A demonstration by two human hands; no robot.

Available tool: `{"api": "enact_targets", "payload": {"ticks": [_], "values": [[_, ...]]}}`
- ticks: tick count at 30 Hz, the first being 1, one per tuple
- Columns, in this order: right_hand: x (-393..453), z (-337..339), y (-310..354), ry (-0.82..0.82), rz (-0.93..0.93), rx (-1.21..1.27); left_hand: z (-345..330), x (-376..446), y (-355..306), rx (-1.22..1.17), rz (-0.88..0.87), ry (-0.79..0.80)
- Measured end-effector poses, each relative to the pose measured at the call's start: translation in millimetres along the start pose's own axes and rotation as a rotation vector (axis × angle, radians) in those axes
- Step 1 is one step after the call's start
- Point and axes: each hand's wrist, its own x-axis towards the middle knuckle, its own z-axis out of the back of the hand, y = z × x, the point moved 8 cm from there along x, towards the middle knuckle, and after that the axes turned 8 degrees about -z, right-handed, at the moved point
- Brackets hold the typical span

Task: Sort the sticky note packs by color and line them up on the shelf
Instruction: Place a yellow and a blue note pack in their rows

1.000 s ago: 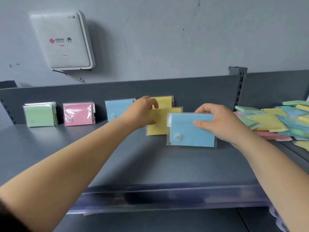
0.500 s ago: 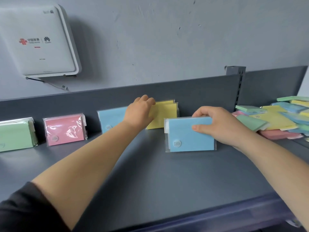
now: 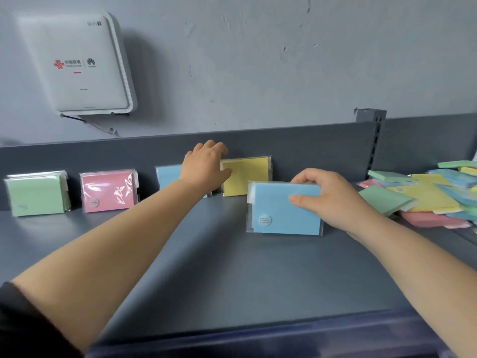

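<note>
Two hands, right hand (image 3: 333, 200) gripping blue pack (image 3: 281, 210), shelf (image 3: 232, 275) front open.

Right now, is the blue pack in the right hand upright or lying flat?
Upright: the blue pack stands on its bottom edge on the shelf, right hand gripping its top.

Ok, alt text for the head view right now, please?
The right hand grips a blue pack standing on the grey shelf; the left hand touches a yellow pack standing beside blue, pink and green ones at the back panel.
</note>
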Motion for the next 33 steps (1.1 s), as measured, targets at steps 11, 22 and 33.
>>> {"api": "enact_targets", "payload": {"ticks": [11, 22, 33], "values": [[1.9, -55.4, 48.0, 0.197, 0.130, 0.026, 53.7, -101.1, 1.5, -0.641, 0.099, 0.206], [38.2, -129.0, 77.7, 0.185, 0.027, 0.116, 51.2, -99.4, 75.2, -0.460, 0.108, 0.201], [77.8, -167.0, 98.4, 0.070, 0.089, -0.225, 29.1, -61.3, 134.2, -0.303, 0.029, 0.128]]}}
